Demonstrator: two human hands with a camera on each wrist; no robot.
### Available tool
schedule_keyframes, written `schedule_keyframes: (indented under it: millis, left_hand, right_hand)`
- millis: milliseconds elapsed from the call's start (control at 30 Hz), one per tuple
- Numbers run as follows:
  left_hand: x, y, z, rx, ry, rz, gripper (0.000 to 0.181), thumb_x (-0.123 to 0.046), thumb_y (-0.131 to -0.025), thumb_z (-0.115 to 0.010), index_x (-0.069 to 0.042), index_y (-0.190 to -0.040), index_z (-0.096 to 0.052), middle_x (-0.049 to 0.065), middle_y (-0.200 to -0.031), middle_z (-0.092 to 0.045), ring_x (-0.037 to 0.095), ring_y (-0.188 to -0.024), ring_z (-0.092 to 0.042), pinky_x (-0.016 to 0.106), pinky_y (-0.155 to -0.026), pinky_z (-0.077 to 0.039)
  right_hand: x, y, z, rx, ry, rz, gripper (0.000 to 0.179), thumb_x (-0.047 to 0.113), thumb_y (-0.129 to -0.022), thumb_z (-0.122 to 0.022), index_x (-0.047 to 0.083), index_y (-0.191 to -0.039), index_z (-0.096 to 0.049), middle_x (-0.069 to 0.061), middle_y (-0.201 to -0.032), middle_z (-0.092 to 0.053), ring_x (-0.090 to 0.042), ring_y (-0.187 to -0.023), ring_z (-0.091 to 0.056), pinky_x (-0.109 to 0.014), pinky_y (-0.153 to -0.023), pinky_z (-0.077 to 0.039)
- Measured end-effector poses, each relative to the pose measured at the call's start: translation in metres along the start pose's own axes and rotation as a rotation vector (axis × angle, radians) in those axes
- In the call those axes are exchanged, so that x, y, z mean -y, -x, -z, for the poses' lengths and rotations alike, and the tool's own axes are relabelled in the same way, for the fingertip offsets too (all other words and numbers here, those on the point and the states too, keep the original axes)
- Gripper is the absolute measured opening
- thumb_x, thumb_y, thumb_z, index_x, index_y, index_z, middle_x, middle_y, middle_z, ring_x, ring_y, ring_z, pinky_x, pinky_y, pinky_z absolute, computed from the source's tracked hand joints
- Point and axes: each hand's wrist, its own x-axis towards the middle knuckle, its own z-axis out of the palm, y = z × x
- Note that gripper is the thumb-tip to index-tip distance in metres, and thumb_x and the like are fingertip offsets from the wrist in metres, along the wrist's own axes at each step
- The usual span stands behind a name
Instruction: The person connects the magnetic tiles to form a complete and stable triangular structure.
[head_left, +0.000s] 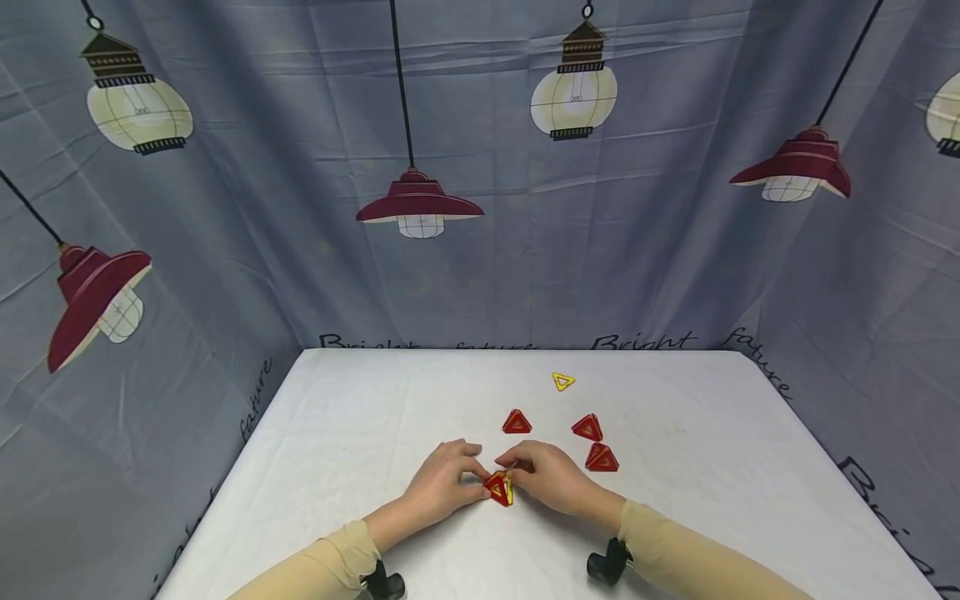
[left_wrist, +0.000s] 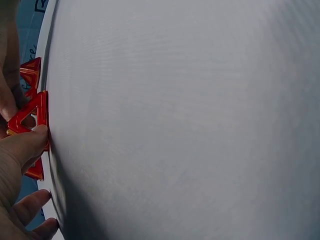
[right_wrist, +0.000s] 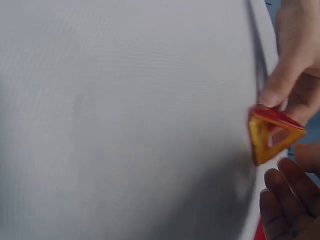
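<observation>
My left hand [head_left: 441,483] pinches a small pyramid of magnetic triangle tiles [head_left: 498,488] low over the white table. One of its faces is a red open-centred triangle [left_wrist: 42,110], with the left thumb pressed on its edge in the left wrist view. A yellow triangle face [right_wrist: 257,142] is turned toward the right hand in the right wrist view. Right beside the pyramid is my right hand [head_left: 553,477], its fingertips near the yellow side. In the right wrist view its fingers [right_wrist: 295,187] are extended and loose, not wrapped round the tiles.
A red triangle pyramid [head_left: 517,422] stands just beyond the hands. To the right are two more red pyramids, one farther back [head_left: 587,427] and one nearer [head_left: 602,457]. A single yellow triangle tile [head_left: 563,381] lies toward the back of the white table [head_left: 360,417]. Grey printed curtains surround it.
</observation>
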Motion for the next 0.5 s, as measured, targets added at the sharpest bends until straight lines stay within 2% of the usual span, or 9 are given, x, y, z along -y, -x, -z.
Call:
schedule_keyframes:
  millis: [133, 300, 400, 500]
  left_hand:
    - [-0.001, 0.001, 0.0, 0.008, 0.018, 0.027, 0.012, -0.025, -0.085, -0.084, -0.021, -0.096, -0.082, 0.01, -0.136, -0.064, 0.034, -0.133, -0.052, 0.053, -0.11, -0.041]
    - [-0.002, 0.002, 0.001, 0.018, 0.038, 0.053, 0.011, -0.024, -0.085, -0.084, -0.021, -0.095, -0.082, 0.01, -0.137, -0.063, 0.033, -0.135, -0.051, 0.052, -0.108, -0.043]
    - [-0.003, 0.002, 0.001, 0.022, 0.045, 0.061, 0.011, -0.025, -0.085, -0.084, -0.021, -0.095, -0.081, 0.011, -0.138, -0.062, 0.034, -0.136, -0.05, 0.054, -0.109, -0.042]
    - [-0.004, 0.002, 0.0, 0.03, 0.052, 0.076, 0.012, -0.028, -0.086, -0.083, -0.021, -0.096, -0.081, 0.011, -0.139, -0.062, 0.034, -0.138, -0.048, 0.055, -0.11, -0.041]
  right_hand:
    - [0.009, 0.006, 0.017, -0.022, -0.002, 0.022, 0.021, 0.014, -0.098, -0.068, 0.017, -0.118, -0.076, 0.011, -0.111, -0.07, -0.007, -0.093, -0.062, -0.031, -0.082, -0.054]
    - [0.018, 0.01, 0.047, -0.07, 0.004, 0.035, 0.021, 0.022, -0.101, -0.066, 0.029, -0.12, -0.074, 0.015, -0.112, -0.069, -0.006, -0.094, -0.062, -0.03, -0.08, -0.054]
    - [0.016, 0.009, 0.068, -0.119, 0.017, 0.022, 0.023, 0.024, -0.102, -0.066, 0.031, -0.122, -0.073, 0.016, -0.112, -0.068, -0.008, -0.094, -0.062, -0.03, -0.079, -0.054]
    - [0.007, 0.007, 0.09, -0.18, 0.017, -0.004, 0.023, 0.022, -0.101, -0.067, 0.027, -0.123, -0.074, 0.012, -0.113, -0.068, -0.012, -0.093, -0.062, -0.032, -0.075, -0.055]
